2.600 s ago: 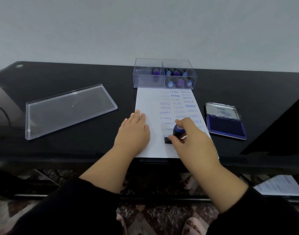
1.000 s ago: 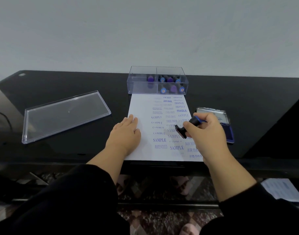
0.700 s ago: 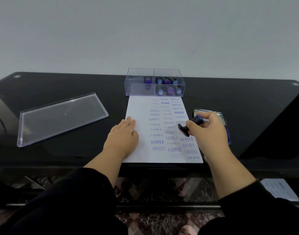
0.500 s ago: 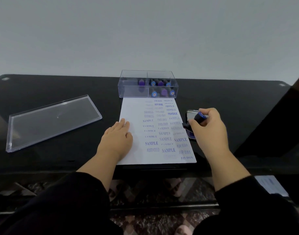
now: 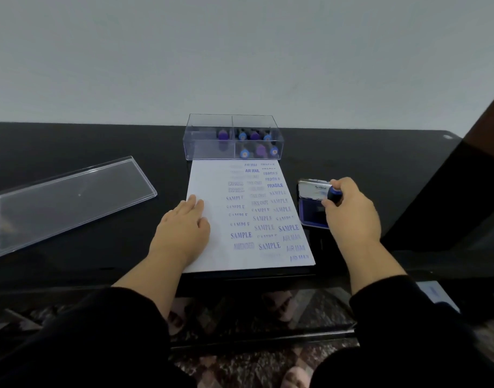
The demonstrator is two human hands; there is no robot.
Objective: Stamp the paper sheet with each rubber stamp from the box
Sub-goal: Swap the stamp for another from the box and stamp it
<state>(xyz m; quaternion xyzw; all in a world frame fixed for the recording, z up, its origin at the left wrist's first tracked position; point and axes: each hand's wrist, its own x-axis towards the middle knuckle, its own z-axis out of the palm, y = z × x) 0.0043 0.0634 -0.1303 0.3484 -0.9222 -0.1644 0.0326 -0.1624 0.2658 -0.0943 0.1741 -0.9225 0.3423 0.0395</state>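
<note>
The right hand [image 5: 352,211] grips the stamp [image 5: 334,195] upright on the ink pad [image 5: 310,214]; the paper [image 5: 212,175], under the flat left hand [image 5: 181,231], lies at nine o'clock.

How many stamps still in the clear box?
7 visible in the box: one in the left compartment, three along the right compartment's back, three at its front. Others may be hidden by glare.
</note>
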